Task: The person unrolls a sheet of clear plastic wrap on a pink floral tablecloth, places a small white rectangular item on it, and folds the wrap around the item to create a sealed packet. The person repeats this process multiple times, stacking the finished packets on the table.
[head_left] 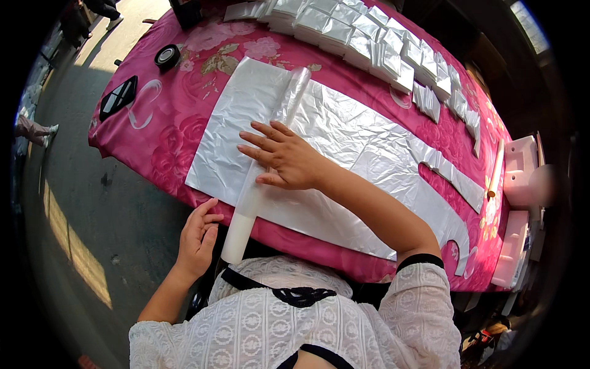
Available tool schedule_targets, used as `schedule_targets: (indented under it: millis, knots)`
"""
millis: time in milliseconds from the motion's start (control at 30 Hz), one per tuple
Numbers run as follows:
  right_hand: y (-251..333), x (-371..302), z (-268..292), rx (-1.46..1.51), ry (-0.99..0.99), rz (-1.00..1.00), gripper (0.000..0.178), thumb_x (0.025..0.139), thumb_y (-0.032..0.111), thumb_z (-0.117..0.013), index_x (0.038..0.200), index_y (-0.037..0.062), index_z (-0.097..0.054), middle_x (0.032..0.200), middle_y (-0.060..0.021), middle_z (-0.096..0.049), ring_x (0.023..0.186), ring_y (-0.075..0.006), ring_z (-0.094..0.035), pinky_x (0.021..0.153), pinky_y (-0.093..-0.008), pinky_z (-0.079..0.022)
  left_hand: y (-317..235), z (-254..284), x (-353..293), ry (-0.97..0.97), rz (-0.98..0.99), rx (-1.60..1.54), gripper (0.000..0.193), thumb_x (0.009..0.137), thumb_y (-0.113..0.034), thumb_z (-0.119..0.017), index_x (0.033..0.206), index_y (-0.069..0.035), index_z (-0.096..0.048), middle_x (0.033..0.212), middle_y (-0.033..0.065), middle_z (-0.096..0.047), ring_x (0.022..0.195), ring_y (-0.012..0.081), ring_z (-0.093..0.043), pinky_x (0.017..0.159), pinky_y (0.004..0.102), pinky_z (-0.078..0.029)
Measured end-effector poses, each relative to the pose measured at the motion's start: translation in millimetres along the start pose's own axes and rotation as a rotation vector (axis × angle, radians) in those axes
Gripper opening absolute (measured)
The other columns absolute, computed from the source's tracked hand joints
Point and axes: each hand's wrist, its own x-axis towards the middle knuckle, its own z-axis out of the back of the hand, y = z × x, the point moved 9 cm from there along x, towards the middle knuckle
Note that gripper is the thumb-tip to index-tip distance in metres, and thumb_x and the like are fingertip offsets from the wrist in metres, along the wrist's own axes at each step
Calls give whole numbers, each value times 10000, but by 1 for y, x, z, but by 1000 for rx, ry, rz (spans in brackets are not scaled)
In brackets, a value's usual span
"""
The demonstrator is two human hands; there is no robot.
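Observation:
A stack of thin white plastic vest-style bags [353, 163] lies flat and slightly wrinkled, its handle loops toward the right. Across its left part runs a whitish roller tube [236, 240], its near end jutting past the table edge toward my body. The tube's far part looks covered by shiny film. My right hand [286, 158] rests palm down over the tube and bags, fingers spread, hiding the tube's middle. Just off the table edge, beside the bags' near left corner, is my left hand [200, 237]. Its fingers are loosely bent and apart, with nothing in them.
Many folded white bag bundles [362, 43] line the table's far side. On the pink flowered tablecloth [175, 132] lie a black phone [118, 97] and a roll of black tape [167, 57]. A thin rod [496, 169] and pink bins [519, 169] are at the right.

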Motion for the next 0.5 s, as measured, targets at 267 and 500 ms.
schedule_targets:
  millis: [267,500]
  knots:
    - [-8,125,-33,20,-213,-448,513,784,236,-541,1233,-3,-476,1322,-175,-428,1316,-305,-281,1085,-444,-172,6,30,11,-205,182,807,896,649,-205,-769,1337,31,-245,1138,211,-460,1045,360,-469,916,408,-389]
    - [-33,48,-21,349,-741,-842,787,737,146,-573,1378,-41,-158,1409,-289,-164,1363,-366,-62,1097,-424,-130,26,12,8,-115,212,8,580,653,-30,-741,1175,24,-496,1028,80,-608,910,123,-574,816,255,-450]
